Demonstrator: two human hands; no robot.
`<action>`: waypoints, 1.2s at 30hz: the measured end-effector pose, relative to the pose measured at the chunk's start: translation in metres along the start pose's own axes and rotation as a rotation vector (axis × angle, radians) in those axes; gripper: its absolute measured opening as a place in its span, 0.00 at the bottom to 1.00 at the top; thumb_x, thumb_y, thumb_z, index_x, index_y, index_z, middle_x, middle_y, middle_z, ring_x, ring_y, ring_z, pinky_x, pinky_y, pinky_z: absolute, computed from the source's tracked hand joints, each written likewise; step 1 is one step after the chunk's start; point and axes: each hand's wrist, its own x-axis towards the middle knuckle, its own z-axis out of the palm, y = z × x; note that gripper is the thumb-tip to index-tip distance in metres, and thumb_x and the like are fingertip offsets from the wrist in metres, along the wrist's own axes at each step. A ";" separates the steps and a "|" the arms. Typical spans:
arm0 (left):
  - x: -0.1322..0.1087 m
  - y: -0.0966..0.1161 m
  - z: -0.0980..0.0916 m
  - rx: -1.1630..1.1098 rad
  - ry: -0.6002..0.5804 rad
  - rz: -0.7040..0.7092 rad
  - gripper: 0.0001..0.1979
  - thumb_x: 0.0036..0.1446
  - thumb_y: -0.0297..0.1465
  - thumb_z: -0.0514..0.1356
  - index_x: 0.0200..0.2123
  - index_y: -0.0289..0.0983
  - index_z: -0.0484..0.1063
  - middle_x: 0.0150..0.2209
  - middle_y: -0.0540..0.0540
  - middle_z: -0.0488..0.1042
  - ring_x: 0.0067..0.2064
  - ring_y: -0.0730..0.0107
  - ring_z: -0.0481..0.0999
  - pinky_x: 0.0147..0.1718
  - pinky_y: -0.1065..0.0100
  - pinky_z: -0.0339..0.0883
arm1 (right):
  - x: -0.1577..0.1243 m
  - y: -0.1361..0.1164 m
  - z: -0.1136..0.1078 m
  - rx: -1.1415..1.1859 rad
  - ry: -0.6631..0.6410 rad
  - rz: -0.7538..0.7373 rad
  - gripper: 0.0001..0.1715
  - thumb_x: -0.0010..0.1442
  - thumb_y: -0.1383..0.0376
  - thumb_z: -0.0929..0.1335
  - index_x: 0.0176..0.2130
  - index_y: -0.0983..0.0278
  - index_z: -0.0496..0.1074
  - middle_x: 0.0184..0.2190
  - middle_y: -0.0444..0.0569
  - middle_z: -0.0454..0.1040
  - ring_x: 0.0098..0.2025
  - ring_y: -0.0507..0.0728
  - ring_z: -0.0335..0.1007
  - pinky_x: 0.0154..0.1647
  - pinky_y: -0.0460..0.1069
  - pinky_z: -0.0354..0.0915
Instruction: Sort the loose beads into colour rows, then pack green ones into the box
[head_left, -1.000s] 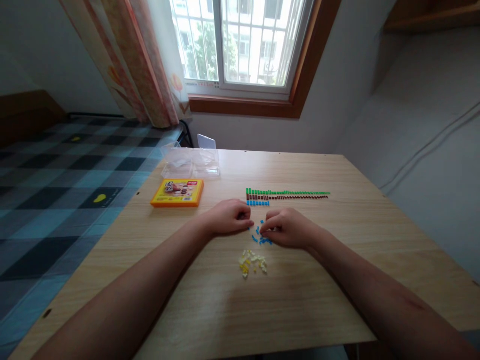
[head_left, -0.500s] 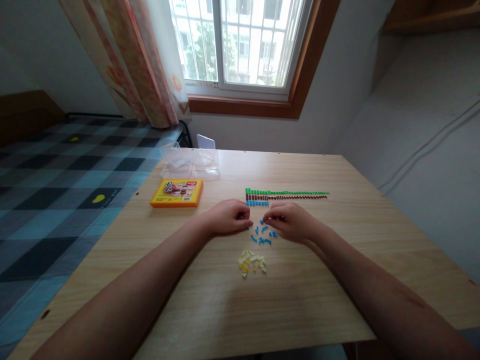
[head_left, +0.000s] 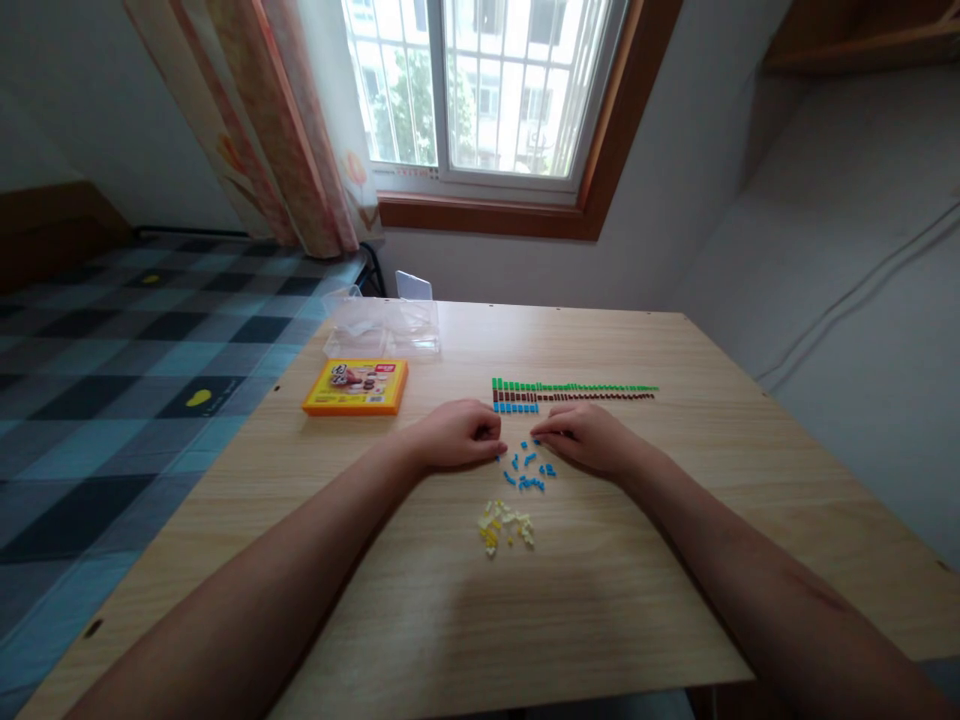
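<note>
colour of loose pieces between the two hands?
Blue; the loose pieces show best in the head view.

No wording can be read with certainty; the orange-and-yellow box [head_left: 355,388], left of centre, bears large pale characters and a red label [head_left: 385,368], both too blurred to read; script [head_left: 223,390] beside a yellow heart [head_left: 199,398] on the bedspread [head_left: 127,410], at left, and tiny reddish marks [head_left: 416,173] on the window frame [head_left: 480,180], upper centre, are illegible too.
</note>
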 end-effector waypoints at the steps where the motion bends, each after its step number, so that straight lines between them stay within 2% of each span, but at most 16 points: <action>1: 0.000 0.000 0.000 0.000 0.002 -0.004 0.13 0.58 0.38 0.60 0.25 0.37 0.69 0.27 0.50 0.70 0.31 0.70 0.66 0.31 0.67 0.55 | 0.000 0.000 -0.001 0.005 0.004 0.008 0.11 0.65 0.65 0.68 0.43 0.60 0.82 0.36 0.48 0.80 0.36 0.52 0.73 0.39 0.47 0.66; 4: 0.000 0.000 0.001 -0.002 0.009 0.000 0.13 0.58 0.38 0.60 0.25 0.37 0.70 0.27 0.50 0.70 0.32 0.70 0.66 0.31 0.67 0.56 | 0.001 -0.001 -0.006 0.037 -0.012 0.053 0.08 0.61 0.66 0.70 0.38 0.62 0.82 0.31 0.46 0.78 0.31 0.51 0.70 0.34 0.46 0.63; 7: 0.000 -0.002 0.002 -0.010 0.009 0.007 0.13 0.58 0.38 0.60 0.26 0.37 0.70 0.28 0.50 0.71 0.32 0.69 0.67 0.32 0.68 0.56 | 0.000 -0.003 -0.012 0.102 -0.096 0.080 0.06 0.58 0.67 0.71 0.34 0.63 0.81 0.26 0.44 0.75 0.28 0.50 0.66 0.29 0.45 0.60; 12: 0.000 -0.004 0.003 -0.015 0.011 0.016 0.13 0.58 0.38 0.60 0.25 0.37 0.69 0.28 0.50 0.71 0.32 0.70 0.67 0.32 0.68 0.57 | -0.002 -0.006 -0.015 0.157 -0.197 0.126 0.05 0.54 0.68 0.71 0.33 0.64 0.80 0.25 0.42 0.73 0.27 0.50 0.64 0.27 0.44 0.57; 16: 0.000 -0.004 0.003 -0.024 0.005 0.013 0.13 0.58 0.38 0.60 0.24 0.37 0.69 0.27 0.50 0.70 0.31 0.70 0.67 0.31 0.68 0.56 | -0.001 -0.005 -0.014 0.146 -0.208 0.134 0.06 0.53 0.69 0.71 0.32 0.64 0.80 0.25 0.43 0.74 0.27 0.50 0.65 0.28 0.44 0.58; 22: 0.000 -0.002 0.001 -0.004 0.001 0.008 0.13 0.58 0.38 0.59 0.25 0.37 0.68 0.27 0.50 0.70 0.31 0.70 0.66 0.31 0.68 0.55 | -0.001 -0.005 -0.014 0.120 -0.214 0.143 0.07 0.57 0.65 0.70 0.34 0.64 0.80 0.26 0.44 0.76 0.28 0.51 0.66 0.29 0.45 0.58; 29: 0.000 -0.001 -0.001 0.001 -0.004 0.007 0.11 0.54 0.36 0.61 0.24 0.37 0.68 0.27 0.51 0.69 0.30 0.71 0.65 0.29 0.68 0.53 | -0.002 0.000 -0.010 0.152 -0.177 0.139 0.07 0.58 0.65 0.70 0.33 0.64 0.79 0.25 0.44 0.74 0.28 0.50 0.65 0.28 0.45 0.57; 36: -0.001 0.002 0.000 -0.024 0.011 -0.041 0.03 0.52 0.30 0.59 0.28 0.38 0.72 0.28 0.50 0.71 0.30 0.70 0.66 0.29 0.68 0.54 | -0.002 0.005 -0.003 0.169 -0.010 0.153 0.07 0.58 0.67 0.69 0.35 0.65 0.80 0.25 0.43 0.73 0.26 0.49 0.63 0.27 0.44 0.56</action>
